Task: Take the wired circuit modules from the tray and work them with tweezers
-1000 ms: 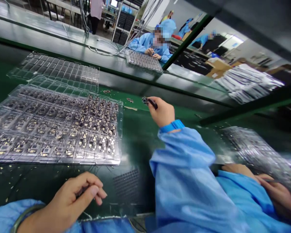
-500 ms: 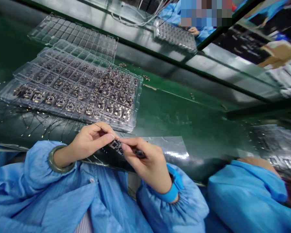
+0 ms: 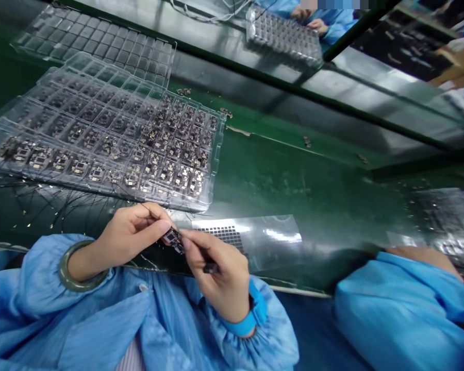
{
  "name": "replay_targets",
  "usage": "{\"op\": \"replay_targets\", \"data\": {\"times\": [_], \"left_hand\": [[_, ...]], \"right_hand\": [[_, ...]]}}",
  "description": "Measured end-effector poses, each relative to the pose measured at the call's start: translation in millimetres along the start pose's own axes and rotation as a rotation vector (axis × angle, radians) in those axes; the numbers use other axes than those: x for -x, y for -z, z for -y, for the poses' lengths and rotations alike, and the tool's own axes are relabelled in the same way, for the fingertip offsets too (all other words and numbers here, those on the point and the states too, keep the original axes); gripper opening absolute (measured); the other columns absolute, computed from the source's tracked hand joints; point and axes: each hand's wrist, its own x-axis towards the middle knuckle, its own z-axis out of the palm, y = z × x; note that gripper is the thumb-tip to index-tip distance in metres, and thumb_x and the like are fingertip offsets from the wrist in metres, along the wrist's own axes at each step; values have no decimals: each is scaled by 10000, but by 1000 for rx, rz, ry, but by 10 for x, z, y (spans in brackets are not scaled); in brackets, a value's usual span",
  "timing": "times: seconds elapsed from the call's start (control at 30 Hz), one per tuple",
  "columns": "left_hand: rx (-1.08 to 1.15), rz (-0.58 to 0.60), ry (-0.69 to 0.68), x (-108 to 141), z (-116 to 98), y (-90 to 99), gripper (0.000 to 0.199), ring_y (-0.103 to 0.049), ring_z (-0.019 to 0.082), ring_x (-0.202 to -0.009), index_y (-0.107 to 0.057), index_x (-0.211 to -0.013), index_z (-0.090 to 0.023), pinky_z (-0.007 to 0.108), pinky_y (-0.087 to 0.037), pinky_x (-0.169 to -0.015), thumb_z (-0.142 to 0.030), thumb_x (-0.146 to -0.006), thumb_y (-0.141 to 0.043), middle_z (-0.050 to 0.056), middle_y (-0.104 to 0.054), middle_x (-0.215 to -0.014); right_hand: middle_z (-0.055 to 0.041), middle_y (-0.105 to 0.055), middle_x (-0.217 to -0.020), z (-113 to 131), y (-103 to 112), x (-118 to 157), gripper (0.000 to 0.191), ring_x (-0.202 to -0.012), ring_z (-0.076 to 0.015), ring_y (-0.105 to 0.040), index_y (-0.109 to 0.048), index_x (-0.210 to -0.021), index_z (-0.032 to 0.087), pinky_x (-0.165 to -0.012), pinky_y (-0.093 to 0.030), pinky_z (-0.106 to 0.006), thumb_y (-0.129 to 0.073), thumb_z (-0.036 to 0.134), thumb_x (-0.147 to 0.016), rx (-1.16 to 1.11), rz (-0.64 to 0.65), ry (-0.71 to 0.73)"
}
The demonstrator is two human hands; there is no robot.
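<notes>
A small circuit board [image 3: 173, 239] is pinched between both hands, low in the view near the bench's front edge. My left hand [image 3: 133, 232] holds its left end between thumb and fingers, with a thin dark wire at the fingertips. Thumb and forefinger of my right hand [image 3: 218, 268] grip its right end; a dark object [image 3: 211, 268], too hidden to name, lies in that palm. Behind the hands stands a clear compartment tray [image 3: 212, 180] filled with similar boards. A clear sheet with small black squares [image 3: 222, 234] lies partly behind my right hand.
Another clear tray [image 3: 100, 38] lies at the back left. Thin black wires [image 3: 62, 203] spread along the front left. A few loose boards [image 3: 226, 112] lie beyond the tray. A co-worker's blue sleeve [image 3: 402, 299] is at the right; another person's hands [image 3: 317, 26] are beyond the rail.
The view has shifted, so the trays and both hands appear further left. More of the sheet's black squares shows beside my right hand. Both hands still hold the board.
</notes>
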Motion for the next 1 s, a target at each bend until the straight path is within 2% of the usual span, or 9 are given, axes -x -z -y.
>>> {"op": "replay_targets", "data": {"times": [0.17,0.23,0.43,0.53,0.6,0.7,0.83,0.93,1.0], "left_hand": [[-80,-28,76,-11,-34,-13,171,-638,131,-678,-653,-793,-171,227,-524,-634,-303,-868,-574,21,-690,-756],[-87,-47,105,-24,-42,-27,163,-638,138,-666,-648,-774,-175,236,-530,-630,-302,-856,-587,17,-689,-727],[-149,-57,78,-55,-46,-67,122,-642,141,-642,-660,-764,-178,234,-533,-602,-266,-832,-611,15,-692,-712],[-208,-59,36,-28,-50,-69,110,-641,137,-658,-651,-762,-179,234,-531,-615,-245,-836,-604,12,-689,-736],[-258,-44,27,15,-66,-71,113,-640,136,-697,-642,-771,-186,231,-524,-645,-244,-850,-585,9,-684,-763],[-321,58,13,82,-104,-98,112,-651,160,-853,-639,-829,-197,253,-514,-759,-240,-878,-548,18,-690,-839],[-275,235,60,75,-112,-200,156,-638,193,-980,-633,-868,-195,291,-511,-821,-252,-908,-493,36,-703,-900],[-246,260,132,17,-56,-294,185,-652,183,-923,-638,-875,-186,287,-517,-784,-264,-918,-476,45,-707,-915],[-250,258,147,-17,-8,-337,182,-659,173,-887,-643,-894,-181,282,-517,-774,-260,-916,-480,50,-709,-930]], "right_hand": [[-88,-630,-1242,-375,430,352,355,-1016,-241,-661,-600,-1190,255,-785,-565,-346,-607,227,-836,374,-198,-219],[-111,-540,-1353,-509,510,542,431,-1012,-288,-665,-567,-1246,265,-685,-576,-361,-625,312,-821,588,-134,-306],[-200,-522,-1341,-383,104,672,443,-696,-284,-722,-542,-1285,193,-412,-484,-314,-528,362,-876,777,-32,-508],[-179,-506,-1366,-228,-45,536,429,-690,-259,-720,-553,-1264,217,-461,-505,-314,-549,371,-863,650,12,-498],[-138,-532,-1357,-211,31,474,322,-863,-275,-705,-613,-1148,232,-608,-551,-342,-554,363,-860,489,7,-442],[-94,-577,-1296,-335,336,446,239,-1054,-265,-625,-620,-813,214,-824,-525,-406,-456,360,-905,181,-252,-360],[-76,-649,-955,-563,632,420,519,-609,-138,-601,-506,-645,215,-605,-525,-332,-194,502,-945,-246,-624,-442],[-5,-564,-655,-631,570,375,501,-431,-94,-497,-491,-608,216,-428,-445,-255,-332,594,-897,-476,-612,-520],[14,-593,-694,-641,451,342,354,-465,-91,-546,-532,-666,216,-467,-490,-250,-559,531,-825,-552,-505,-555]]}}
